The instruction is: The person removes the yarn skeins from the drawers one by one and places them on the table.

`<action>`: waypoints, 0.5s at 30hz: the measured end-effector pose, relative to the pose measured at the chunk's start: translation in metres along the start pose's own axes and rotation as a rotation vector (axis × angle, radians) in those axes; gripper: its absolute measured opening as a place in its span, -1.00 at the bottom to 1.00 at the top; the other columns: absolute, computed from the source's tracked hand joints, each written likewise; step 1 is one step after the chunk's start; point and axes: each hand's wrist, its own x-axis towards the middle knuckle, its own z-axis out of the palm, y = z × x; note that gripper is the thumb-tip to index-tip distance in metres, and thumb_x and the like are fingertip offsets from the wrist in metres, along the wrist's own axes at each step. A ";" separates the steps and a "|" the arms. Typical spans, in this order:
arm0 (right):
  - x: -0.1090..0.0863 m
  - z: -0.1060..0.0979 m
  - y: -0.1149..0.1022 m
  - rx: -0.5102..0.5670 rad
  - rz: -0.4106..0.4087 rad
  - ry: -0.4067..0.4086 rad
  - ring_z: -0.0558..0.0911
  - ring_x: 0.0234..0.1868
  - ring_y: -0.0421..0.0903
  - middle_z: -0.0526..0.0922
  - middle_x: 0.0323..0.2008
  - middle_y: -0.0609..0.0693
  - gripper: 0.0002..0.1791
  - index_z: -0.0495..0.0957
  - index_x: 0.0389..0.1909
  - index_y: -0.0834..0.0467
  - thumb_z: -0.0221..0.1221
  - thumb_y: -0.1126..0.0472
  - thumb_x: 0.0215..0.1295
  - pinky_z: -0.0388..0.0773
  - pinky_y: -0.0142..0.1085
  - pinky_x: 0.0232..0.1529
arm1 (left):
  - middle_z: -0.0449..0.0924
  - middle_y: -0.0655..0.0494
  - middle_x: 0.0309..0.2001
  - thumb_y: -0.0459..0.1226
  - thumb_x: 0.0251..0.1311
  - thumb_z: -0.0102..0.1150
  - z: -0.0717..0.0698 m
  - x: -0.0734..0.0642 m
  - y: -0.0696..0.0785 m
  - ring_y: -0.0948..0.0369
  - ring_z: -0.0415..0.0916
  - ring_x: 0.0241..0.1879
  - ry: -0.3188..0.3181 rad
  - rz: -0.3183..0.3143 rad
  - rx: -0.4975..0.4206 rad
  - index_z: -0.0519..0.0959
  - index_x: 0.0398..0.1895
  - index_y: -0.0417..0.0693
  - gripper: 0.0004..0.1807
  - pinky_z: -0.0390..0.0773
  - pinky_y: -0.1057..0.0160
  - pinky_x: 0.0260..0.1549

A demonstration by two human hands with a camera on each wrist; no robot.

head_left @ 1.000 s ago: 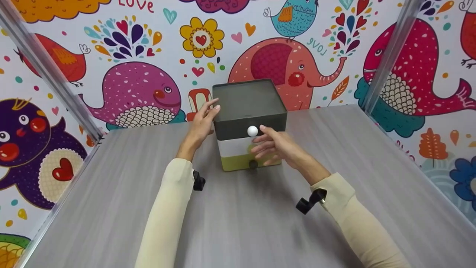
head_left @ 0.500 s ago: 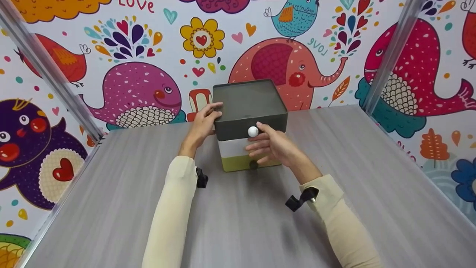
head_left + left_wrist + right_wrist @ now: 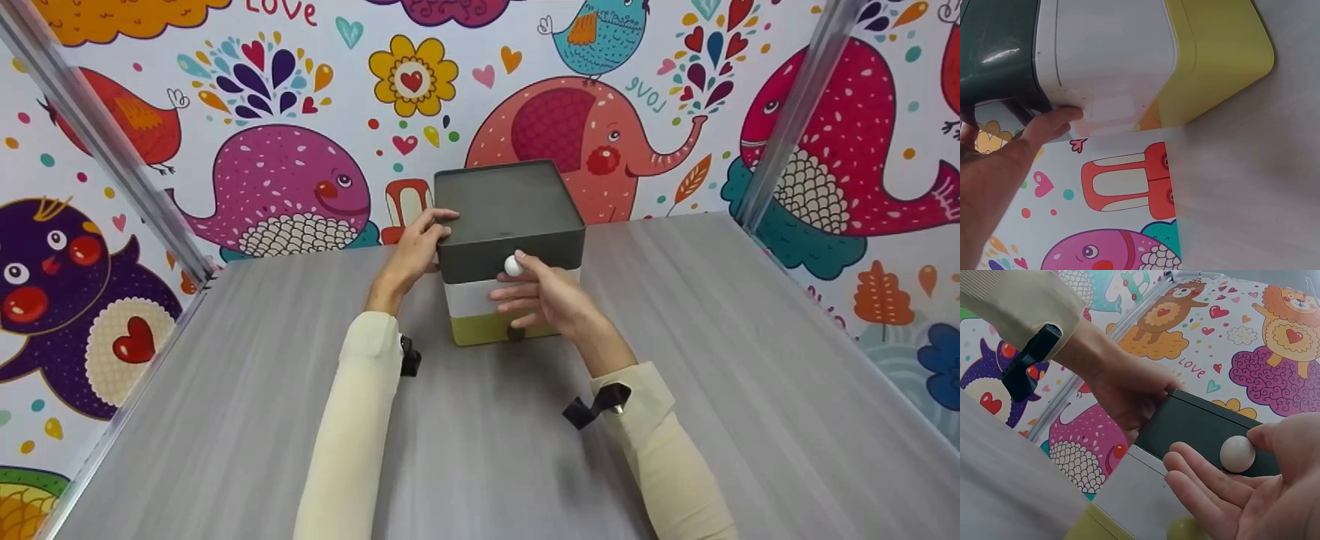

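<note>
A small three-tier drawer box (image 3: 510, 199) has a dark green top tier, a white middle tier and an olive-yellow bottom tier. My left hand (image 3: 415, 251) grips its left side near the top, with bent fingers over the rim. In the left wrist view, a fingertip (image 3: 1074, 114) presses the white side. At the front, my right hand (image 3: 559, 300) pinches the round white knob (image 3: 1237, 454) of the dark green drawer between thumb and index finger; its other fingers extend loosely in front of the white tier. A yellow knob (image 3: 1186, 530) on the white tier is partly visible.
The box stands on a grey wood-grain table (image 3: 247, 420), close to the back wall panel (image 3: 300, 97) printed with cartoon animals. Metal posts (image 3: 787, 127) stand at the back corners. A dark knob (image 3: 515, 334) sits on the bottom drawer.
My right hand has moved left and closed its thumb and index finger on the white knob. My left fingers have bent over the box's top rim. All drawers still look shut.
</note>
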 end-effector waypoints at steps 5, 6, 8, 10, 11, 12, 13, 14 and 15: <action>-0.001 0.003 0.001 0.049 -0.017 0.011 0.78 -0.24 -0.13 0.80 -0.21 -0.02 -0.32 0.54 0.18 0.22 -0.04 -0.29 0.45 0.70 -0.26 -0.24 | 0.23 -0.06 0.43 -0.19 0.48 -0.19 -0.001 0.001 -0.001 -0.11 0.46 0.18 -0.001 0.003 -0.007 0.44 0.30 0.07 -0.60 0.53 -0.22 0.14; -0.001 0.004 0.000 0.052 -0.020 0.011 0.78 -0.26 -0.13 0.80 -0.22 -0.03 -0.32 0.54 0.18 0.22 -0.04 -0.29 0.45 0.70 -0.26 -0.24 | 0.23 -0.06 0.42 -0.19 0.48 -0.18 -0.001 0.001 -0.001 -0.11 0.46 0.17 -0.001 0.003 -0.010 0.44 0.30 0.07 -0.60 0.53 -0.22 0.14; -0.001 0.004 0.000 0.052 -0.025 0.013 0.77 -0.27 -0.14 0.80 -0.24 -0.03 -0.32 0.54 0.16 0.23 -0.03 -0.29 0.45 0.70 -0.27 -0.25 | 0.24 -0.05 0.42 -0.19 0.47 -0.18 -0.002 0.002 -0.002 -0.10 0.46 0.16 -0.001 0.005 -0.015 0.45 0.30 0.07 -0.60 0.54 -0.21 0.14; -0.001 0.004 0.000 0.051 -0.030 0.015 0.77 -0.27 -0.14 0.80 -0.25 -0.03 -0.33 0.55 0.15 0.23 -0.03 -0.28 0.45 0.70 -0.27 -0.26 | 0.24 -0.07 0.41 -0.19 0.47 -0.17 -0.003 0.003 -0.003 -0.10 0.46 0.16 -0.003 0.008 -0.022 0.45 0.30 0.06 -0.60 0.53 -0.21 0.14; -0.001 0.004 0.000 0.050 -0.030 0.016 0.77 -0.28 -0.14 0.80 -0.25 -0.03 -0.33 0.55 0.14 0.23 -0.03 -0.28 0.45 0.70 -0.27 -0.26 | 0.24 -0.07 0.40 -0.19 0.47 -0.17 -0.003 0.003 -0.003 -0.10 0.46 0.16 -0.006 0.010 -0.026 0.45 0.30 0.06 -0.60 0.53 -0.21 0.14; -0.001 0.004 0.000 0.051 -0.028 0.016 0.77 -0.28 -0.14 0.80 -0.26 -0.03 -0.34 0.56 0.13 0.22 -0.03 -0.28 0.45 0.70 -0.27 -0.26 | 0.25 -0.08 0.40 -0.18 0.47 -0.16 -0.003 0.003 -0.003 -0.10 0.45 0.17 -0.009 0.010 -0.029 0.44 0.30 0.05 -0.59 0.53 -0.21 0.15; -0.001 0.004 0.000 0.051 -0.026 0.017 0.77 -0.28 -0.14 0.80 -0.26 -0.03 -0.35 0.56 0.13 0.22 -0.03 -0.28 0.45 0.70 -0.27 -0.26 | 0.25 -0.08 0.40 -0.18 0.47 -0.16 -0.004 0.003 -0.004 -0.09 0.45 0.17 -0.012 0.010 -0.033 0.44 0.31 0.04 -0.59 0.53 -0.21 0.15; -0.001 0.003 0.001 0.052 -0.025 0.019 0.77 -0.28 -0.14 0.80 -0.26 -0.03 -0.35 0.56 0.12 0.22 -0.03 -0.27 0.46 0.70 -0.27 -0.26 | 0.25 -0.08 0.39 -0.18 0.47 -0.16 -0.004 0.003 -0.004 -0.09 0.45 0.18 -0.015 0.011 -0.039 0.44 0.31 0.03 -0.59 0.52 -0.21 0.16; -0.001 0.003 0.001 0.051 -0.025 0.020 0.77 -0.28 -0.13 0.80 -0.26 -0.03 -0.36 0.57 0.11 0.21 -0.03 -0.27 0.46 0.70 -0.27 -0.26 | 0.25 -0.09 0.39 -0.18 0.47 -0.15 -0.004 0.003 -0.004 -0.09 0.45 0.18 -0.017 0.013 -0.043 0.44 0.31 0.03 -0.59 0.52 -0.21 0.16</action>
